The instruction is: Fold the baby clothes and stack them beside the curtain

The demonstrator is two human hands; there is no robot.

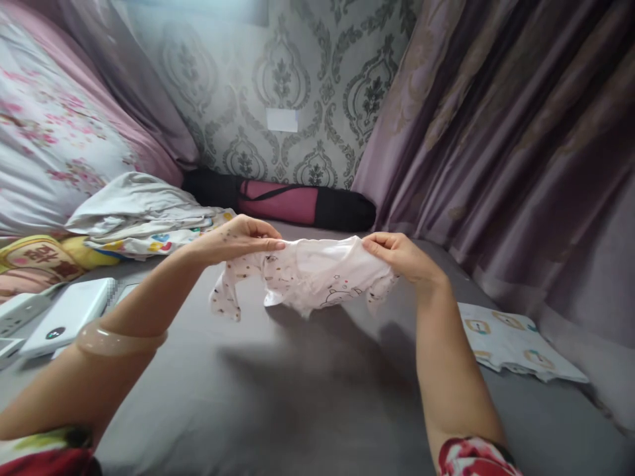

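Observation:
A small pale pink baby top (322, 271) with a printed pattern hangs in the air above the grey bed sheet (238, 410). My left hand (243, 238) pinches it at one shoulder, thumb on top. At the other shoulder my right hand (391, 254) grips the cloth between thumb and fingers. The neckline is stretched between both hands. Patterned sleeves dangle at either side, and the lower part of the top is bunched and partly hidden behind the front. Its shadow falls on the sheet below.
A folded white printed cloth (516, 340) lies at the right near the purple curtain (496, 165). On the left are a white power bank (69, 317), a power strip (20, 311), a yellow plush item (49, 258) and crumpled clothes (143, 205). A black and maroon long bag (282, 201) lies along the wall.

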